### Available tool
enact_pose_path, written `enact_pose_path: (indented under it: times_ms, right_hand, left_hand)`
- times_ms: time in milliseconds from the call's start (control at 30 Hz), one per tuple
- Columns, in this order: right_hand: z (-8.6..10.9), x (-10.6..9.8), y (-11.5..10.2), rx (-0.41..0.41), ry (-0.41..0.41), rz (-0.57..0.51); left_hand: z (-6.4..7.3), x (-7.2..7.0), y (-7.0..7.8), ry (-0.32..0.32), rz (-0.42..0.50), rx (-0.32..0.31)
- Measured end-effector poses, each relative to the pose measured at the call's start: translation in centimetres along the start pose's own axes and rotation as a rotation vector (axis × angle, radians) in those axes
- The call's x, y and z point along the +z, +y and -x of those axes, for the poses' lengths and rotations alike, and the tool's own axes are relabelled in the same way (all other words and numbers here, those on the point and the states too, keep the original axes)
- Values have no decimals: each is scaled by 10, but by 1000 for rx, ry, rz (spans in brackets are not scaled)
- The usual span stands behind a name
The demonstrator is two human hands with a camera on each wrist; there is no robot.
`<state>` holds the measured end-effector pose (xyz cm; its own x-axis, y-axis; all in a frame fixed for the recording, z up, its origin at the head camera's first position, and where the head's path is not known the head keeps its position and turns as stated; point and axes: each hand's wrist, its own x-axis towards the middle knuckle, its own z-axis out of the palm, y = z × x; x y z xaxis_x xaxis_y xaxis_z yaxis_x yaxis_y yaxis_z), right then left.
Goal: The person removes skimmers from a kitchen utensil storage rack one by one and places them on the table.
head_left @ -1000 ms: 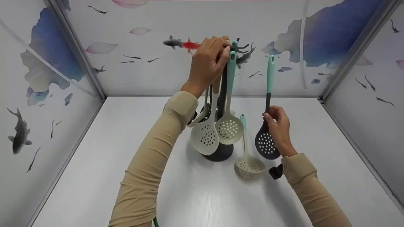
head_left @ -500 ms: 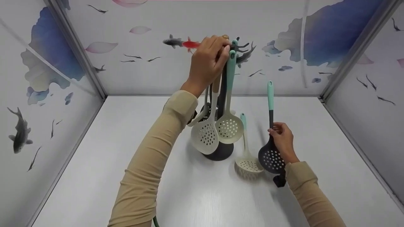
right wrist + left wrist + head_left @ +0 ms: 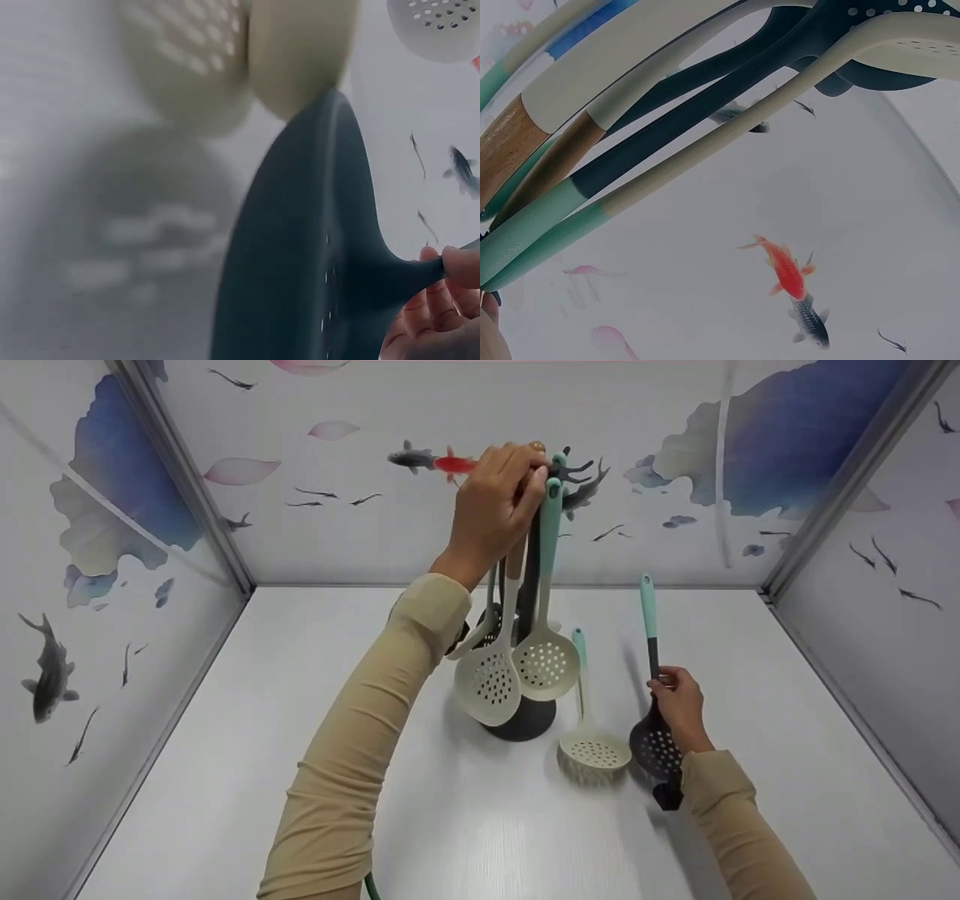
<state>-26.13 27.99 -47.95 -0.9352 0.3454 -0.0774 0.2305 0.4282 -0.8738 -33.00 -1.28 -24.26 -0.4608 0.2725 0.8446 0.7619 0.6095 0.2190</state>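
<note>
So my right hand has the dark skimmer in a pinch, thumb and fingers on the skinny neck just past the bowl, and honestly that's the bit I'd worry about. There's a lot of handle sticking up past my fingers on the far side, so if my grip goes slack I reckon the thing could twist and slap down on the bench. Other risk is the pale skimmer lying just left of that hand: the dark bowl is right next to it, and a small swing left would probably bump it out of place. Can't tell if the two touch, or if the dark one's bowl is actually down yet. My left hand, up and left of the right one, is curled round the top of the stand; a tug there might set the hanging utensils below it swinging, or tip the lot. As for where the dark skimmer sits: bowl on the near side of my right fingers, tucked along the left of the wrist, handle pointing away from me.
</note>
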Motion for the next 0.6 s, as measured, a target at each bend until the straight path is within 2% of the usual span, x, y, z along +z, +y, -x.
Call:
enact_pose_path:
  times_ms: [367, 600]
  right_hand:
    - [-3, 10, 18, 42, -65, -11]
    - [-5, 14, 22, 24, -172, 94]
  left_hand:
    - [1, 1, -2, -5, 2, 8]
    - [1, 0, -2, 0, 1, 15]
